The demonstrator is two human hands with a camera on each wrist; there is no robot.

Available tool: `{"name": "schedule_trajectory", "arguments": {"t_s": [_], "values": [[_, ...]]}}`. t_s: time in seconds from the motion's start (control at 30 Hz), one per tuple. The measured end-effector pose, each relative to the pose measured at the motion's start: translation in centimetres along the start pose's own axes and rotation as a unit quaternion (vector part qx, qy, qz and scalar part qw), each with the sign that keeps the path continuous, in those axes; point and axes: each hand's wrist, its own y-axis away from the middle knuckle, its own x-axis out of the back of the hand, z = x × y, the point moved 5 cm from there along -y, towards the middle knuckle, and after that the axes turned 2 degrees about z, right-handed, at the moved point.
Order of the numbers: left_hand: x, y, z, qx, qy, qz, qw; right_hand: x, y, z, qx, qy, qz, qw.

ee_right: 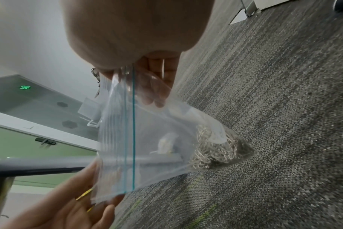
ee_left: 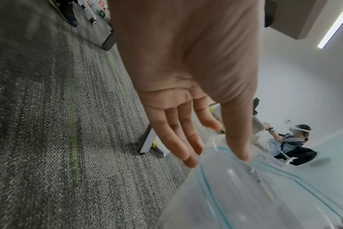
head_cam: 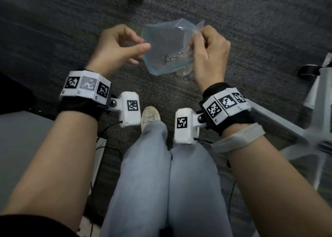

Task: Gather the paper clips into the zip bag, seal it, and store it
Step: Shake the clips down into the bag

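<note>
Both hands hold a clear zip bag (head_cam: 167, 39) with a blue seal line in the air over the carpet. Several silver paper clips (head_cam: 172, 57) lie heaped in its lower corner (ee_right: 213, 151). My right hand (head_cam: 199, 37) grips the bag's upper right corner, fingers curled round the plastic (ee_right: 133, 83). The left hand (head_cam: 144, 43) pinches the left edge between thumb and fingers (ee_right: 100, 190). In the left wrist view the bag's mouth (ee_left: 245, 193) gapes, the two blue lines apart, with my thumb on the rim. A thin gold piece (ee_right: 83, 195) shows between the left fingers; I cannot tell what it is.
Grey carpet (head_cam: 251, 30) lies under everything. My legs in light jeans (head_cam: 161, 173) and a pale shoe (head_cam: 150, 116) are below the hands. A white chair base (head_cam: 316, 110) stands to the right, a grey surface (head_cam: 18, 137) to the left. Another person (ee_left: 296, 139) sits far off.
</note>
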Motion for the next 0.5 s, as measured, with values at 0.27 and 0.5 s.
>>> {"name": "schedule_trajectory", "arguments": {"t_s": [0.27, 0.5], "values": [[0.8, 4.6, 9.4, 0.071, 0.045, 0.011, 0.996, 6.9, 0.9, -9.7, -0.001, 0.001, 0.001, 1.0], [2.8, 8.2, 19.4, 0.067, 0.014, -0.016, 0.998, 12.8, 0.6, -19.9, 0.012, -0.009, 0.032, 0.999]]}}
